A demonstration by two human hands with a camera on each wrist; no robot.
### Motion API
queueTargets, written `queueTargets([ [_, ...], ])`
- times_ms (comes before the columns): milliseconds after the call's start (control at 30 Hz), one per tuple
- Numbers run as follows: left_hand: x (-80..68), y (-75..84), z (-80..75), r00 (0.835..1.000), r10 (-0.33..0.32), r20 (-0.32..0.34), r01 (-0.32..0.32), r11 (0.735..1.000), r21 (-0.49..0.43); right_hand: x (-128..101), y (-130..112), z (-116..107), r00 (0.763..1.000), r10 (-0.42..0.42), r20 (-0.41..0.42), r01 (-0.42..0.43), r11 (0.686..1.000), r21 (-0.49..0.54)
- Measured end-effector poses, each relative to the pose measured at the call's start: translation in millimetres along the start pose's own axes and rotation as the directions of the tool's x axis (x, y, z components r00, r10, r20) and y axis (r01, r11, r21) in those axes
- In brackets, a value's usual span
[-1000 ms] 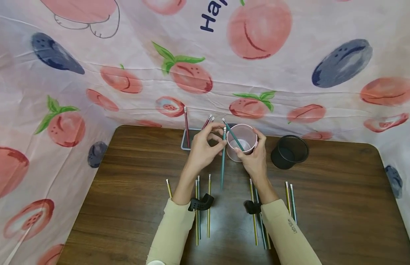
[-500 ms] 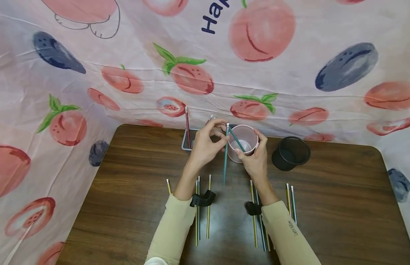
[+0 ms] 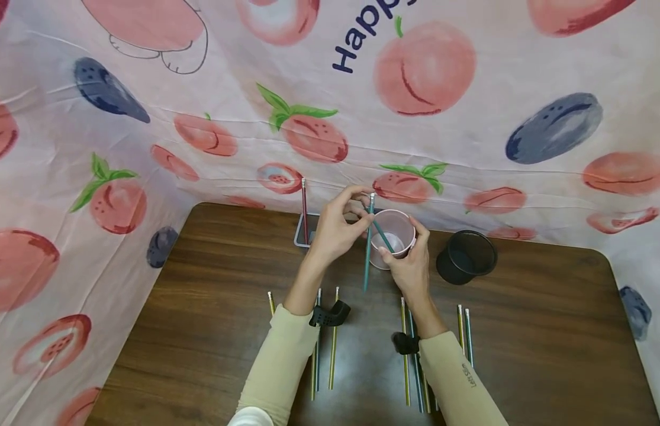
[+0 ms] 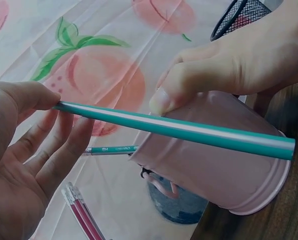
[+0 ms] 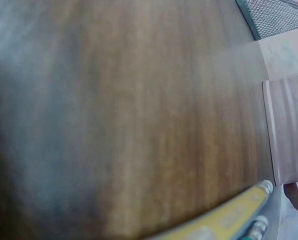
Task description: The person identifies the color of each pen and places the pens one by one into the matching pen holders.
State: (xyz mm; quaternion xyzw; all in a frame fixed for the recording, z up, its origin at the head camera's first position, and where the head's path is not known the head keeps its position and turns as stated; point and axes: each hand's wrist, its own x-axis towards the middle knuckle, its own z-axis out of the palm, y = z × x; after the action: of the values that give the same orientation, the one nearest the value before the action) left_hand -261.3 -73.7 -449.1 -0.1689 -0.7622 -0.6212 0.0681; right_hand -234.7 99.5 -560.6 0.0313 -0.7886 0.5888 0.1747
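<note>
Shifted right, left fingers (image 4: 36, 96) pinch one slim teal pencil (image 4: 189, 129); right fingers (image 4: 184, 82) grip one pink cylindrical cup (image 4: 224, 172); brown wooden worktop (image 3: 212, 331) beneath.

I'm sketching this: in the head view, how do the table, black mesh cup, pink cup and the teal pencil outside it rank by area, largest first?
1. Table
2. Black mesh cup and pink cup: too alike to rank, the pink one being partly covered
3. Teal pencil, long but thin

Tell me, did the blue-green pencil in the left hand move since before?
Yes. Against the black cup in the head view, the blue-green pencil has moved up the picture and slightly right.
</note>
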Motion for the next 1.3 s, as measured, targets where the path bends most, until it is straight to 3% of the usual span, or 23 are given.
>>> queueTargets([
  [433,5.2,-0.4,0.3,0.999,0.031,-0.012,-0.030,0.999,0.031,-2,4,1,0.999,-0.035,-0.006,0.035,0.999,0.009],
  [733,26.5,8.3,5.3,0.995,0.099,-0.014,-0.097,0.993,0.073,-1,3,1,0.999,-0.030,-0.019,0.030,0.999,-0.016],
  [933,39.3,28.8,6.4,0.980,0.198,-0.013,-0.197,0.980,0.039,0,3,0,1.000,-0.017,-0.012,0.017,1.000,-0.002],
  [1100,37.2,50.7,4.4,0.974,0.225,-0.023,-0.225,0.974,0.014,-1,4,0,0.999,-0.033,-0.008,0.034,0.999,0.020],
  [1300,37.7,53.4,5.1,0.965,0.256,-0.051,-0.256,0.967,0.010,-1,6,1,0.999,-0.034,-0.008,0.034,0.999,0.018],
])
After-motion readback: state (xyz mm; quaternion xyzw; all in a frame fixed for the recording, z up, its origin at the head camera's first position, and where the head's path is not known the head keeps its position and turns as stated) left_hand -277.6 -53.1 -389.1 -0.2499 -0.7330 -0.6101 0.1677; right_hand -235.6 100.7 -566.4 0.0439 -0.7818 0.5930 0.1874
